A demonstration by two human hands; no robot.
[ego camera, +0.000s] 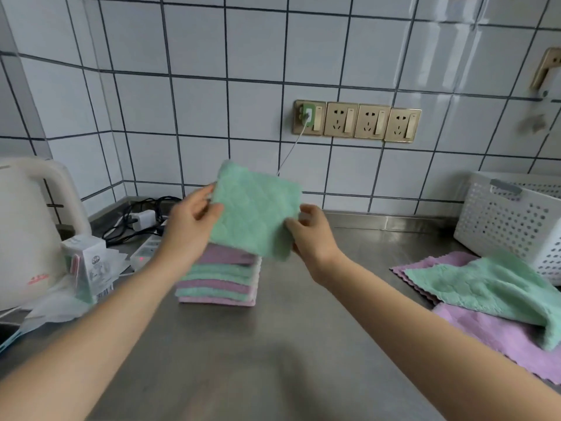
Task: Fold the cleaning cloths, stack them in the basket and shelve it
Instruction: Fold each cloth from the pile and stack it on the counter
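A folded green cloth (253,209) is held in the air just above a stack of folded purple and green cloths (220,279) on the steel counter. My left hand (189,221) pinches the cloth's left edge, thumb on top. At its lower right corner my right hand (312,233) grips the cloth. Unfolded cloths lie at the right: a green one (485,288) on top of purple ones (498,338). The white perforated basket (510,221) stands at the back right against the tiled wall.
A white kettle (28,226) and small cartons (88,262) crowd the left side. Behind them lie a power strip (145,250), a charger and black cables. Wall sockets (356,121) sit above the counter (273,344).
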